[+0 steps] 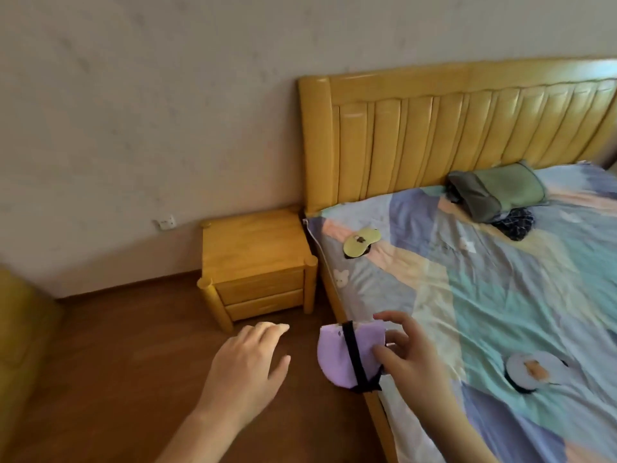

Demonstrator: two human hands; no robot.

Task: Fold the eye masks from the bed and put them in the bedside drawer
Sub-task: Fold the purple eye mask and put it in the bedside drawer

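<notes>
Holding a folded purple eye mask [347, 355] by its edge, the right hand [405, 359] pinches it with thumb and fingers above the bed's [500, 295] near edge. Left hand [248, 362]: open, fingers relaxed, holding nothing, above the floor [117, 362]. Yellow eye mask [360, 242] and black-rimmed eye mask [532, 369] lie on the bed sheet. Bedside cabinet [257, 259]: both drawers shut.

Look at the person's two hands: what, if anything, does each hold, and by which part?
The right hand pinches the folded purple fabric eye mask at its right edge. The left hand holds nothing.
</notes>
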